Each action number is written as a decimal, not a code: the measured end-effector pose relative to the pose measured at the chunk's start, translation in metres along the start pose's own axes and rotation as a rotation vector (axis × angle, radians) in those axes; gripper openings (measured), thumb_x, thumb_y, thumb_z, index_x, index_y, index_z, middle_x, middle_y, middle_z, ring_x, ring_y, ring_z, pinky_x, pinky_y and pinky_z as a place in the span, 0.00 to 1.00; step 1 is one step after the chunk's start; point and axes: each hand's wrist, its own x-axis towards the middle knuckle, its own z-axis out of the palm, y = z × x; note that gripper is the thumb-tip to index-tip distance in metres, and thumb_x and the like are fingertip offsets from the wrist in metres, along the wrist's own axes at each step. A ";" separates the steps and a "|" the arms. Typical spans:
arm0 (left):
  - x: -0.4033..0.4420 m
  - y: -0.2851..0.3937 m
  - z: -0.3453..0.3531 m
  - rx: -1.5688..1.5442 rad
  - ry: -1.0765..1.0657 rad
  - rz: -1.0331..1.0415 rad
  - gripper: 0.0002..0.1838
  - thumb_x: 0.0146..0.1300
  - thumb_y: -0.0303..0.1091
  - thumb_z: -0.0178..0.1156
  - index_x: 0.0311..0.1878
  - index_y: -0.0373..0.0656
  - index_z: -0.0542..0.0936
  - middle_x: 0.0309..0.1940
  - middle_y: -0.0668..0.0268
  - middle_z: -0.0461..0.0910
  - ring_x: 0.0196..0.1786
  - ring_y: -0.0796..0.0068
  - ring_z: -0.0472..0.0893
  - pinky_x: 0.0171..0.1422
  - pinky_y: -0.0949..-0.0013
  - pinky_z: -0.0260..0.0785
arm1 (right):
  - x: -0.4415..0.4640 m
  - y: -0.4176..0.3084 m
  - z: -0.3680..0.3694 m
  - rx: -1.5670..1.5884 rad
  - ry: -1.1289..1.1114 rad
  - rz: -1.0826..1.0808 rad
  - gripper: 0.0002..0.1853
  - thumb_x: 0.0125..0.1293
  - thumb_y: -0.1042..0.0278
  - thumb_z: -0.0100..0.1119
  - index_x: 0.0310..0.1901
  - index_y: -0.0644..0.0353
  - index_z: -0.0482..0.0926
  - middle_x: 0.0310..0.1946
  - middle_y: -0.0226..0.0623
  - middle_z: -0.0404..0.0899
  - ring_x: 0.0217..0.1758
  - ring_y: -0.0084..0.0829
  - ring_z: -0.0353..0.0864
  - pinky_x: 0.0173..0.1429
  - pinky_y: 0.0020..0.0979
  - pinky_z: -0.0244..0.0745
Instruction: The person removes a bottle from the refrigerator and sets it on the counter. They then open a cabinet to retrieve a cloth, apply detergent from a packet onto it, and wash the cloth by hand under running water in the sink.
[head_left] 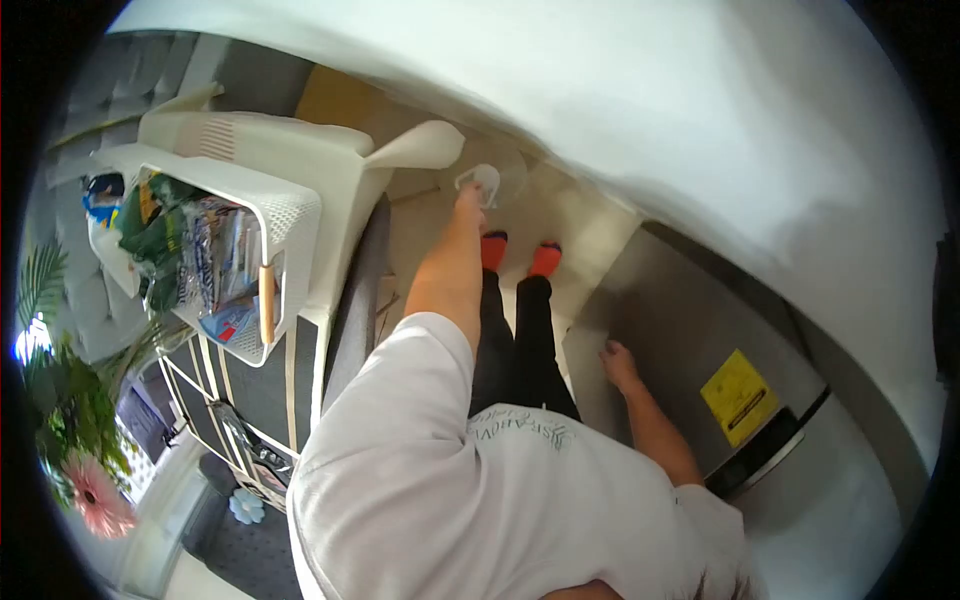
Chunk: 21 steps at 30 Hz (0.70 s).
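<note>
My left hand [473,190] reaches out low over the floor with its fingers closed on a white rounded object [487,177]. A pale, see-through shape beside that object is too faint to make out. My right hand [618,362] hangs beside the grey refrigerator [660,330], its fingers loosely curled, and no object shows in them. Whether it touches the refrigerator's surface I cannot tell.
A white basket [290,215] with a wooden handle holds several packaged items on my left. Under it stands a cream cabinet or shelf [345,170]. My feet in red socks [545,260] stand on the tiled floor [585,215]. A yellow label [738,397] marks the refrigerator.
</note>
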 end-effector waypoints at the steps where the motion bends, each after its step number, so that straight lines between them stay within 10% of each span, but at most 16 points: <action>1: -0.011 -0.009 -0.002 -0.112 -0.012 -0.016 0.29 0.55 0.48 0.57 0.59 0.46 0.68 0.55 0.62 0.63 0.58 0.65 0.61 0.64 0.52 0.51 | -0.024 -0.002 0.001 -0.024 0.013 0.019 0.25 0.56 0.57 0.59 0.56 0.57 0.73 0.45 0.50 0.77 0.49 0.41 0.77 0.55 0.35 0.69; 5: 0.011 0.006 0.012 -0.006 -0.128 0.186 0.20 0.55 0.44 0.56 0.50 0.46 0.75 0.44 0.64 0.71 0.44 0.69 0.70 0.55 0.63 0.62 | -0.011 -0.048 0.003 0.077 0.027 -0.058 0.25 0.56 0.58 0.59 0.55 0.60 0.74 0.38 0.50 0.79 0.42 0.41 0.80 0.47 0.37 0.72; 11: -0.149 -0.042 0.057 0.938 -0.375 0.544 0.17 0.57 0.45 0.55 0.46 0.46 0.76 0.32 0.68 0.74 0.38 0.75 0.71 0.40 0.65 0.63 | -0.054 -0.074 -0.023 0.136 0.251 -0.211 0.44 0.50 0.54 0.66 0.66 0.64 0.55 0.59 0.53 0.66 0.62 0.46 0.67 0.64 0.37 0.63; 21: -0.364 -0.072 0.067 0.873 -0.729 0.442 0.20 0.58 0.44 0.58 0.44 0.36 0.72 0.31 0.61 0.76 0.33 0.69 0.78 0.39 0.68 0.70 | -0.139 -0.147 -0.056 0.205 0.761 -0.617 0.54 0.44 0.42 0.68 0.67 0.65 0.51 0.65 0.59 0.54 0.69 0.54 0.52 0.70 0.46 0.49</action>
